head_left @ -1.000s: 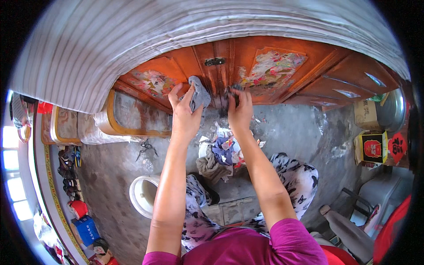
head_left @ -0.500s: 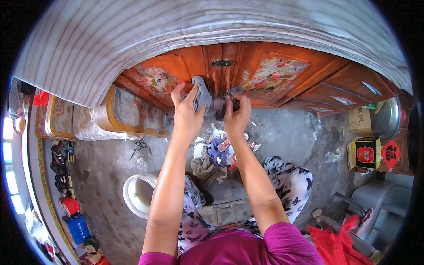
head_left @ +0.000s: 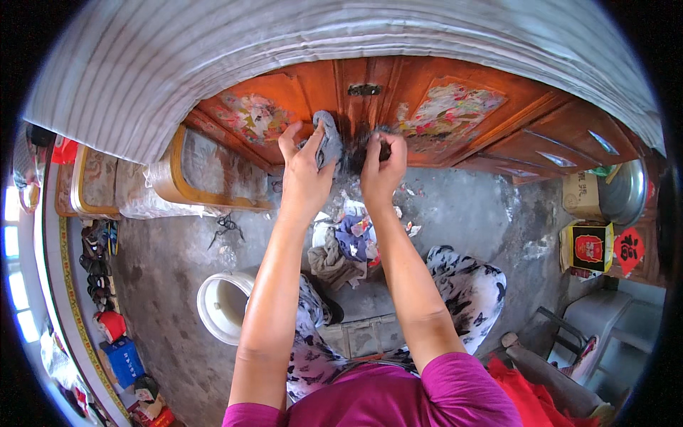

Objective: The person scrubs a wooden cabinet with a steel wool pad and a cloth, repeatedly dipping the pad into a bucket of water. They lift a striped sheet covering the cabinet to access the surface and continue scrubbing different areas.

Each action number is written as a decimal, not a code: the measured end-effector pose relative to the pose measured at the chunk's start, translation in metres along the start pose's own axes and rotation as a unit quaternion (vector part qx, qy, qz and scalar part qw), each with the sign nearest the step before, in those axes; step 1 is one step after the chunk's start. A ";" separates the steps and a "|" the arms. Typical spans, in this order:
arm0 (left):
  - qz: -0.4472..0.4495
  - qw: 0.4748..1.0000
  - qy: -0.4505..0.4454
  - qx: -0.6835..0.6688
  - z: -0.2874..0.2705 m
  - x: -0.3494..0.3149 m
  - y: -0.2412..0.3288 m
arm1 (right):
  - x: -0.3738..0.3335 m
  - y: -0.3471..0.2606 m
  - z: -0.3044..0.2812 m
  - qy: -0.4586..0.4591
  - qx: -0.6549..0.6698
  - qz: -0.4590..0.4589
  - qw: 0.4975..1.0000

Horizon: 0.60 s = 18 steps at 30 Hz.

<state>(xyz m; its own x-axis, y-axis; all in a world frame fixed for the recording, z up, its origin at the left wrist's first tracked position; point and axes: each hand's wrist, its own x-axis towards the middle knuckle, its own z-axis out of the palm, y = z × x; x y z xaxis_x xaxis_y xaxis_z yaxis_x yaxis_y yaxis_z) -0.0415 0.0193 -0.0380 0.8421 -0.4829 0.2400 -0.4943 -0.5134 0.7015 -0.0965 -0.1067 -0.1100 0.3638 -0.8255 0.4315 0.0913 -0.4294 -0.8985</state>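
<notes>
My left hand (head_left: pixel 306 167) grips a folded grey cloth (head_left: pixel 328 142) against the left door of the orange-brown wooden cabinet (head_left: pixel 316 78). Beside the middle post, my right hand (head_left: pixel 384 164) is closed around a dark, wiry scrubber (head_left: pixel 383 148), pressed to the wood and partly hidden by my fingers. Motion smears its edge. Torn, colourful pictures (head_left: pixel 455 114) still stick to the door panels, and a dark metal latch (head_left: pixel 364 90) sits above my hands. Below my wrists, rags (head_left: pixel 338 263) and paper scraps lie heaped on the floor.
A white bucket (head_left: pixel 226 307) stands left of my knees. A striped cloth (head_left: pixel 320 35) hangs over the cabinet top. Wood-framed padded furniture (head_left: pixel 220 174) is at left, shoes (head_left: pixel 96 263) line the wall, and boxes (head_left: pixel 589 245) stand at right.
My right hand has shifted slightly, with the scrubber a little higher and blurred. The left hand keeps the cloth on the door. The whole view has tilted a little.
</notes>
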 end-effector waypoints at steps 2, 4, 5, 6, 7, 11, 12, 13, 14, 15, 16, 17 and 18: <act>-0.009 1.000 -0.004 -0.011 0.002 0.001 0.004 | -0.007 0.023 -0.007 -0.019 -0.030 -0.001 0.999; -0.011 1.000 -0.002 -0.010 0.001 0.001 0.003 | -0.015 0.027 -0.014 -0.032 -0.024 0.050 0.998; -0.006 1.000 0.001 -0.006 0.000 0.001 0.001 | -0.016 0.023 -0.014 -0.039 -0.019 0.076 0.996; -0.001 1.000 0.004 -0.002 -0.001 0.001 -0.001 | -0.010 0.021 -0.012 -0.014 0.003 0.051 0.999; -0.006 1.000 0.004 0.010 -0.005 -0.004 -0.004 | 0.000 0.000 -0.007 -0.005 0.006 -0.012 1.000; 0.007 1.000 0.003 0.006 0.003 0.003 -0.002 | -0.005 0.018 0.001 -0.011 0.004 -0.005 1.000; 0.000 1.000 0.000 0.003 0.006 0.003 0.001 | -0.009 0.036 -0.007 -0.035 -0.009 0.022 0.999; -0.014 1.000 -0.004 0.009 0.003 0.001 0.001 | -0.013 0.030 -0.010 -0.064 -0.016 0.057 0.996; -0.026 0.999 -0.007 -0.024 0.001 0.002 0.001 | -0.013 0.024 -0.012 -0.063 0.009 0.117 0.991; -0.023 0.999 -0.004 -0.025 -0.001 0.004 0.002 | -0.008 0.020 -0.012 -0.049 0.012 0.073 0.996; -0.023 1.000 0.000 -0.021 -0.004 0.004 0.002 | 0.001 0.006 -0.008 -0.037 0.018 0.032 0.999; -0.025 1.000 0.000 -0.016 -0.005 0.002 0.000 | 0.005 -0.005 -0.006 -0.025 0.022 -0.004 0.999; -0.006 1.000 0.008 0.025 -0.005 0.001 -0.001 | 0.010 -0.014 -0.002 -0.038 0.024 -0.019 0.999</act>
<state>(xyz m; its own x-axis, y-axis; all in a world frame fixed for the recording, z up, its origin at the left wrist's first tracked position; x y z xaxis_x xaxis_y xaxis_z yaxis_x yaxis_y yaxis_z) -0.0391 0.0225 -0.0350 0.8508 -0.4660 0.2430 -0.4945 -0.5531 0.6705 -0.0963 -0.1095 -0.0927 0.4289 -0.7782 0.4587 0.1496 -0.4396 -0.8857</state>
